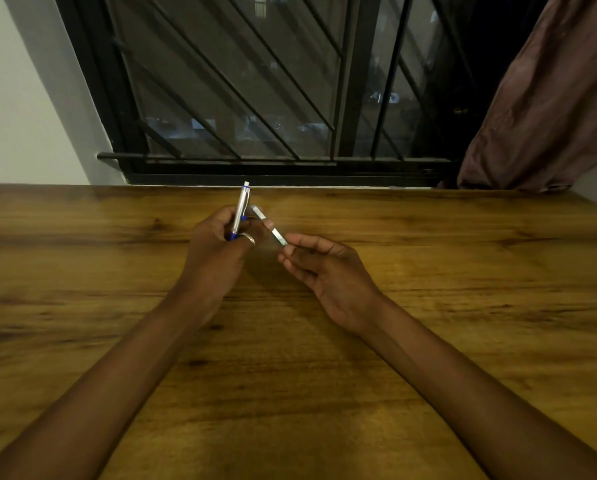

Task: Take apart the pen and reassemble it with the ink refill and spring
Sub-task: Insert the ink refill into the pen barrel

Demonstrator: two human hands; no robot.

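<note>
Arms: two bare forearms, no sleeves in view, no watch or bracelet showing.
Left hand [217,244]: bare, ungloved; a plain silver-coloured metal ring [248,238] sits on one finger, which finger is hard to tell.
Right hand [324,268]: bare, ungloved.
Fingernails: short, without visible polish.

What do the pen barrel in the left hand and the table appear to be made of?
Pen barrel: silver with a satin sheen, so metal or metallised plastic; blue and white end parts look like plastic. Table: brown wood grain with dark knots, semi-gloss; solid wood or laminate, hard to tell.
</note>
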